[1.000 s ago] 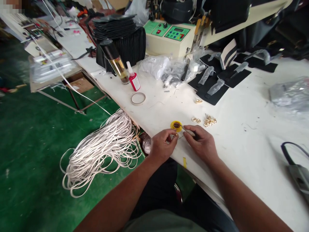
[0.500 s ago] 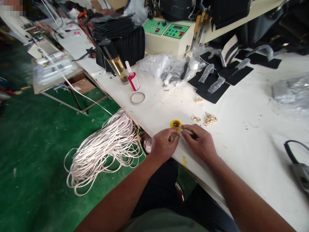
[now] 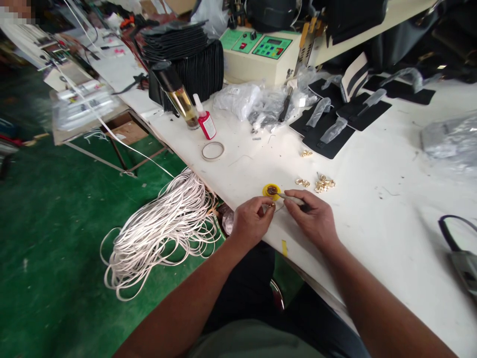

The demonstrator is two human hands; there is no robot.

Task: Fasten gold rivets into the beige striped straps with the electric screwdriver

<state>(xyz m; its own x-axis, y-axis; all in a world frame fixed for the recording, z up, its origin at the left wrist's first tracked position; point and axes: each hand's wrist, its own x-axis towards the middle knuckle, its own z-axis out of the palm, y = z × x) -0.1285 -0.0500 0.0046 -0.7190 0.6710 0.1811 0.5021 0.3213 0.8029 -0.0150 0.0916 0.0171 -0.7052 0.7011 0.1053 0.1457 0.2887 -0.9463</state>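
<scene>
Small gold-coloured piece (image 3: 273, 204) mostly hidden by left fingers (image 3: 263, 201), grey device (image 3: 465, 268) cut off at right edge

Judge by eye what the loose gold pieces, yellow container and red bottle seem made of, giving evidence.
Gold pieces: probably polished or plated metal, since they glint. Yellow container: likely plastic, judging by its evenly colored rim; finish unclear. Red bottle: probably plastic, smooth-looking, with even color; glass remains possible.
</scene>
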